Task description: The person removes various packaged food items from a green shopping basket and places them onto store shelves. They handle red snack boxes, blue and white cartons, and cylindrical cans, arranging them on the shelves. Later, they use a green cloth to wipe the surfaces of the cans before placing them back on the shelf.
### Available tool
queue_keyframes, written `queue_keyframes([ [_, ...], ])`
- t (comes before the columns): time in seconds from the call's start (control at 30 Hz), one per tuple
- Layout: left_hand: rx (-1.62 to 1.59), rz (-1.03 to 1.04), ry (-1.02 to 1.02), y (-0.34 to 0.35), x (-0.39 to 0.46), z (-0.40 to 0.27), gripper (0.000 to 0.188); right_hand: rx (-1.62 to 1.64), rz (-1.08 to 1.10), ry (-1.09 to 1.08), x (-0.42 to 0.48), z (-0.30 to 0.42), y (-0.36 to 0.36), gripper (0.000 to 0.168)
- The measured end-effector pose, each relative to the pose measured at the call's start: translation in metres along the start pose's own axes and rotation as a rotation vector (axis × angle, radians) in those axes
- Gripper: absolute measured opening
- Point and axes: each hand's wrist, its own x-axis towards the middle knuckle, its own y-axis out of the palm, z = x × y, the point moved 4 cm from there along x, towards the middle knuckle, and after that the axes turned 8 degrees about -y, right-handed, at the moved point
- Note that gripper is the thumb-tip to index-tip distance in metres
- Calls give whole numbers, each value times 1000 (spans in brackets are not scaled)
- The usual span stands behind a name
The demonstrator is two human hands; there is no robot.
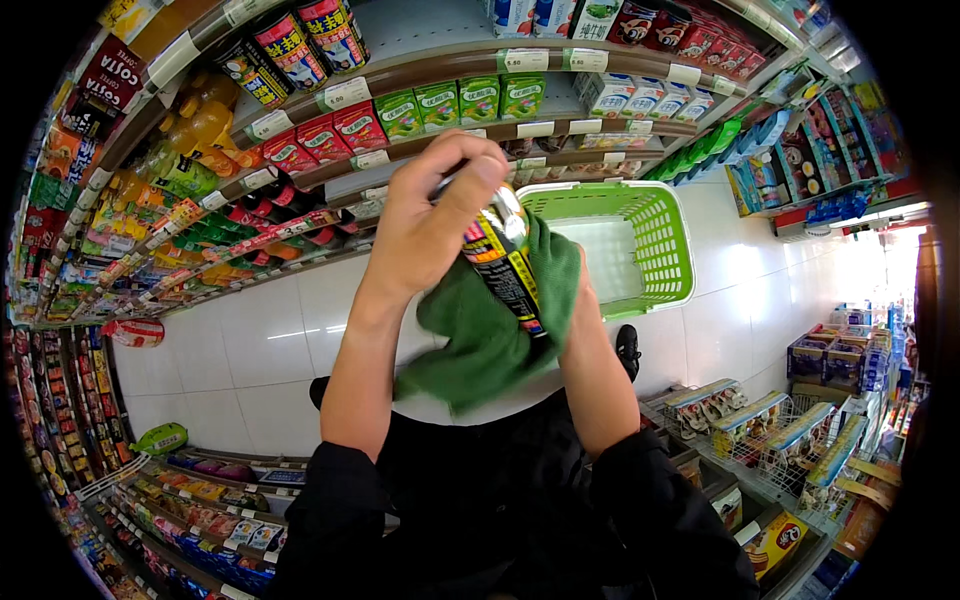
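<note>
In front of my chest, a black and yellow drink can [506, 270] is held tilted. My left hand [439, 206] grips its upper end with thumb and curled fingers. A green cloth [487, 337] wraps the can's lower side and hangs down, blurred at its left edge. My right hand [581, 277] is mostly hidden behind the cloth and supports the can through it. Beyond the hands, a green and white plastic shopping basket [664, 240] stands on the floor, its visible inside bare.
Ahead are store shelves [450, 64] with price tags. They carry green drink cartons [457, 101], red cartons [322, 139], similar tall cans [289, 49] and juice bottles [202, 127]. Wire racks [757, 427] of packaged goods stand at right. A lower shelf unit [202, 495] is behind me at left.
</note>
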Motion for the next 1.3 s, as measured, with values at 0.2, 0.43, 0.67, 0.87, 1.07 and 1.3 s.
queue_keyframes([
  [0.2,-516,-311,-117,-9,-26,55,28,-383,-178,-194,-17,11,5,40],
  [0.43,-452,-91,-249,44,-39,83,60,-419,-531,-221,-31,50,-18,38],
  [0.67,-57,-159,-213,94,-35,132,64,-261,-811,-403,-38,46,-103,21],
  [0.87,85,-131,-234,122,-28,178,61,-450,-813,-414,-51,57,-185,21],
  [1.07,36,-122,-323,152,-12,233,61,-400,-911,-438,-45,73,-232,18],
  [1.3,445,-444,-549,175,-19,337,59,-151,-891,-179,11,16,-328,21],
])
